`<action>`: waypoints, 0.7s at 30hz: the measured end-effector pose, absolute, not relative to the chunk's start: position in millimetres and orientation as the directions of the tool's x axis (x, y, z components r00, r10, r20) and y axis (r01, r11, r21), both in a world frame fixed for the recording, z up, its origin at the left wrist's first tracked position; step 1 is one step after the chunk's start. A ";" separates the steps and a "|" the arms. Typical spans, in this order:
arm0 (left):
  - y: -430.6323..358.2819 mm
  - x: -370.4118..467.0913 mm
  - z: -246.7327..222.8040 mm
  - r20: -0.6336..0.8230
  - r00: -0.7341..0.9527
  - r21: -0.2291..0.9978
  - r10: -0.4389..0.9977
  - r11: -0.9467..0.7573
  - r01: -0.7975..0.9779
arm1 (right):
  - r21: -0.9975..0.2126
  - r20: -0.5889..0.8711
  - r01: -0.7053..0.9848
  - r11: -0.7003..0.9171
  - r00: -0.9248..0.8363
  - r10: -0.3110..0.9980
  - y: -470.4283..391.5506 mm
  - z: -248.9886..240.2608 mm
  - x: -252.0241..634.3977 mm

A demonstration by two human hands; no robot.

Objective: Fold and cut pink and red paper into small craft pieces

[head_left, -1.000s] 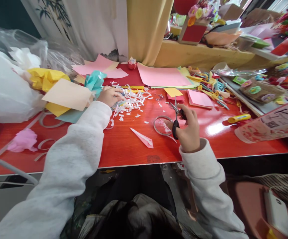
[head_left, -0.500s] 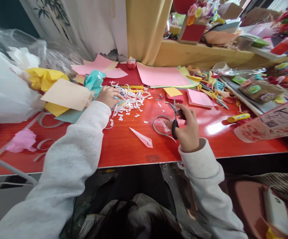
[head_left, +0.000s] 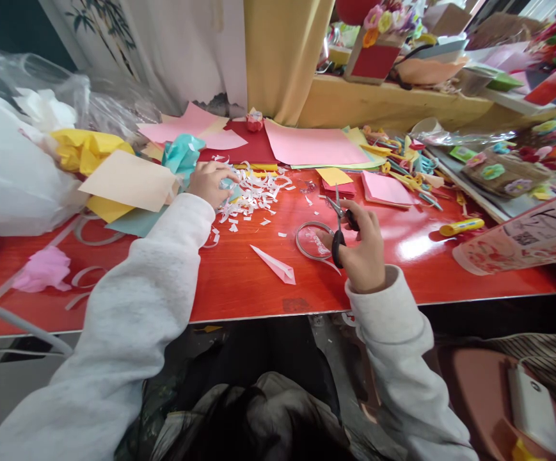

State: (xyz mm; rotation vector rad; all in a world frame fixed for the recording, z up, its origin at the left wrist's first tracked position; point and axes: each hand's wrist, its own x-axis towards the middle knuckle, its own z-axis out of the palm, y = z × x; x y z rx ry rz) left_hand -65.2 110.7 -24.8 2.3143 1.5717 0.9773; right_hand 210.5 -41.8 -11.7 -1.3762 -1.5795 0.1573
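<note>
My left hand [head_left: 210,184] rests at the left side of a pile of white paper scraps [head_left: 257,197], its fingers bent down. A pale blue bit [head_left: 233,190] shows beside the fingertips; what the fingers close on is partly hidden. My right hand [head_left: 365,251] grips black-handled scissors [head_left: 339,221], fingers in the handles, blades pointing away and slightly apart. Under the scissors lies a curled pale strip [head_left: 301,242]. Between the hands, a slim folded pink paper cone [head_left: 275,264] lies on the red table [head_left: 239,294].
Pink sheets [head_left: 313,144] and a small pink stack [head_left: 387,189] lie behind. A yellow glue-stick-like tube [head_left: 460,226] and a tilted printed cup [head_left: 522,234] are at right. Crumpled teal paper [head_left: 182,153], a beige sheet [head_left: 128,180] and a white bag [head_left: 13,169] crowd the left.
My left hand's fingers have drawn in and bent more over the scraps, lifting slightly. My right hand and the scissors have stayed in place.
</note>
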 end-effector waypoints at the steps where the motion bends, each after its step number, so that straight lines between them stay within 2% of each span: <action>1: 110.3 -64.8 -24.3 0.438 0.222 0.457 0.871 -0.428 0.780 | -0.650 0.574 0.677 0.345 0.140 0.806 -41.8 -11.8 210.5; 3: 108.6 -63.8 -22.4 0.488 0.217 0.420 0.846 -0.445 0.791 | -0.652 0.576 0.674 0.347 0.142 0.805 -41.8 -11.8 210.5; 8: 98.9 -61.7 -10.4 0.548 0.206 0.443 0.811 -0.490 0.751 | -0.656 0.575 0.670 0.348 0.144 0.806 -41.8 -11.8 210.8; 13: 92.6 -61.8 0.7 0.524 0.205 0.533 0.827 -0.506 0.678 | -0.643 0.583 0.681 0.351 0.137 0.801 -41.3 -12.6 211.5; 21: 90.3 -60.0 4.0 0.393 0.092 0.731 0.915 -0.372 0.572 | -0.635 0.581 0.691 0.344 0.134 0.803 -39.5 -14.6 211.7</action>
